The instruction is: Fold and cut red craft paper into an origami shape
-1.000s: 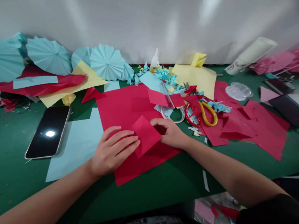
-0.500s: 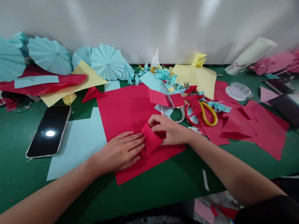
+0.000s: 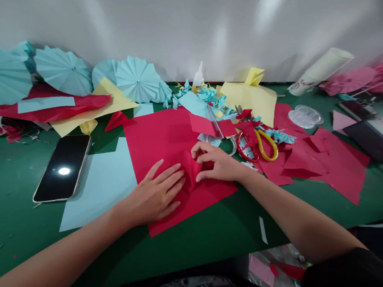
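Observation:
A small folded piece of red paper (image 3: 190, 173) stands partly raised between my hands, over a large red paper sheet (image 3: 159, 137). My left hand (image 3: 160, 191) lies flat with its fingers spread, the fingertips touching the left side of the folded piece. With thumb and fingers, my right hand (image 3: 215, 163) grips the right edge of that piece. Under the red sheet's left side lies a light blue sheet (image 3: 103, 183). Scissors with red and yellow handles (image 3: 267, 147) rest just beyond my right hand, among paper scraps.
A phone (image 3: 63, 167) lies at the left. Blue pleated paper fans (image 3: 138, 78) lean along the wall. Behind the scraps stands a white glue bottle (image 3: 198, 76). Red paper pieces (image 3: 336, 165) spread to the right, near a paper cup (image 3: 320, 71) lying tilted.
The folded red piece has gone from lying slanted to a narrower, upright-looking shape. My right thumb has moved down along its edge, and my left fingers have spread wider.

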Demonstrator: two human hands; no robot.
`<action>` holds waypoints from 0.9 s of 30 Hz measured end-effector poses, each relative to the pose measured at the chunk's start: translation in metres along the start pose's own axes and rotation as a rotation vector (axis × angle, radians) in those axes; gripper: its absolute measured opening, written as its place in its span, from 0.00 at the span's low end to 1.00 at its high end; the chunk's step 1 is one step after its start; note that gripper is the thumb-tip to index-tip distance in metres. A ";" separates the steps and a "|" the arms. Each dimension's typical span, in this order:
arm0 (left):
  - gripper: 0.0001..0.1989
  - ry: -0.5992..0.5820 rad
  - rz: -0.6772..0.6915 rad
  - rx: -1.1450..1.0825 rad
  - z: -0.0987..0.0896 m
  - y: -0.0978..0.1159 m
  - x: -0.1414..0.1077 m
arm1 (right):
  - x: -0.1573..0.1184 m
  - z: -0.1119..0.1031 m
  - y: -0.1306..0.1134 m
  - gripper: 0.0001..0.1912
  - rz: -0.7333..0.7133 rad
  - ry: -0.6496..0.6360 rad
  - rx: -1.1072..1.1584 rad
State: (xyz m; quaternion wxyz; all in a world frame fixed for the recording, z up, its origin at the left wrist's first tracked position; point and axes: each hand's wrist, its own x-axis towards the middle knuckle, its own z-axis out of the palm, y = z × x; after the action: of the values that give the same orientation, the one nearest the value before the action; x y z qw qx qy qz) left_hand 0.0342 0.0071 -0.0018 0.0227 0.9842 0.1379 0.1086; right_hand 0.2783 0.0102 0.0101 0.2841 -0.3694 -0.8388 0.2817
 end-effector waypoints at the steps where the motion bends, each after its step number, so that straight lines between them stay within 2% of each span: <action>1: 0.21 0.000 0.019 0.010 0.000 0.000 0.000 | 0.000 0.001 0.001 0.16 0.005 0.007 0.003; 7: 0.18 0.026 0.051 -0.013 -0.001 0.003 0.000 | 0.000 0.003 0.001 0.16 0.018 0.016 0.022; 13: 0.17 -0.030 0.003 -0.100 -0.004 0.002 0.002 | 0.001 0.003 0.000 0.16 0.061 0.037 0.071; 17: 0.18 -0.048 0.021 -0.136 -0.004 0.002 0.003 | 0.003 0.005 -0.002 0.17 0.108 0.066 0.093; 27: 0.18 -0.042 0.003 0.001 -0.001 0.014 0.001 | 0.007 0.013 -0.003 0.14 0.189 0.123 0.121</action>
State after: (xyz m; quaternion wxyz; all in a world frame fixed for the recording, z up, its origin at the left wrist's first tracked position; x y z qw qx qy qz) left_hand 0.0390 -0.0055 0.0000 0.0248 0.9865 0.1360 0.0881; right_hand 0.2645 0.0106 0.0051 0.3287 -0.4457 -0.7626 0.3342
